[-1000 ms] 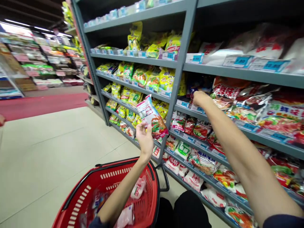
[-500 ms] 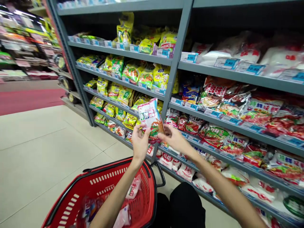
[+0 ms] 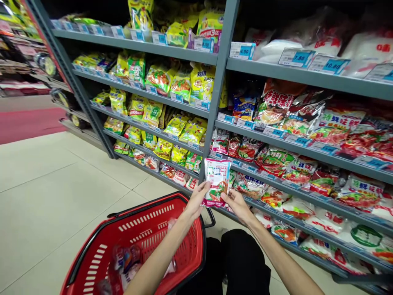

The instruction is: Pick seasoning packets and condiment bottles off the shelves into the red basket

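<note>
At the near left stands a red basket (image 3: 198,262), its near side cut off by the lower edge; the packages (image 3: 127,258) inside are blurred, partly covered by the left forearm (image 3: 166,246), and their print is illegible. To its right are knees (image 3: 242,258) in black trousers. Just beyond, before the shelf upright (image 3: 221,61), a white-and-magenta packet (image 3: 217,176) is held nearly upright, pinched between both hands: the left hand (image 3: 196,200) at its left edge, the right hand (image 3: 238,205) at its lower right corner, both thumbs on the front, the fingers behind largely hidden. Its large coloured characters are not securely legible; the fine print is too small to read. On the right shelves, a glossy bag (image 3: 340,123) appears to read 特鲜味; price labels (image 3: 297,58) above show 4.50, 7.80 and 10.80, below white bags (image 3: 365,45) lost partly in shadow. On the left shelves, a yellow bag (image 3: 202,84) bears 鸡精; a label (image 3: 204,44) above it shows 8.50. At the far left, stocked racks (image 3: 21,61) beyond are blurred and cut off.
</note>
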Motion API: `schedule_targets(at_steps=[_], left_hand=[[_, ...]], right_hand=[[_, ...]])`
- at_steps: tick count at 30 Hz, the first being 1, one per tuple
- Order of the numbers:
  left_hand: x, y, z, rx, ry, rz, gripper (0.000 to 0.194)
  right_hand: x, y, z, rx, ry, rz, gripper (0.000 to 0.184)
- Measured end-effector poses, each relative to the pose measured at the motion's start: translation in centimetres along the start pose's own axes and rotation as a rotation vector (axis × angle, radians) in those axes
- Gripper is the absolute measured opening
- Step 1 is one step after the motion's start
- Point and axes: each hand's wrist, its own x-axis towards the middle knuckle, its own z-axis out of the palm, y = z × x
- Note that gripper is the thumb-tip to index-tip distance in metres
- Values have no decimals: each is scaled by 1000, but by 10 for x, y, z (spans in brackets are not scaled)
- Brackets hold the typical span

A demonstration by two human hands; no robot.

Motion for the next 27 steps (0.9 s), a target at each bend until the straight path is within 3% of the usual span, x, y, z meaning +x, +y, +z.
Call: schedule_targets(at_steps=[4, 8, 12, 15, 17, 19, 23, 25, 27], left_hand=[[22, -19, 2, 6, 86, -51, 57], [54, -19, 17, 235, 122, 153, 57], [102, 11, 43, 289, 4, 211, 62], [135, 35, 55, 424, 85, 518, 53], [153, 44, 56, 644, 159, 808, 44], [170, 44, 53, 927, 129, 985, 41], [197, 34, 40, 1313, 24, 1023, 51], [202, 28, 33, 1366, 50, 1020, 57], [203, 25, 26, 1410, 73, 1038, 58]], right_hand=[[-2, 17, -11, -7, 60, 26, 53], [15, 14, -20, 12, 117, -27, 63], [73, -11, -38, -11, 208, -144, 61], [139, -39, -50, -99, 262, -269, 62], [180, -56, -52, -255, 313, -330, 62], [210, -69, -47, -516, 367, -338, 59], [223, -73, -32, -947, 530, -383, 66], [215, -67, -30, -1055, 515, -492, 72], [207, -62, -34, -1158, 426, -570, 67]])
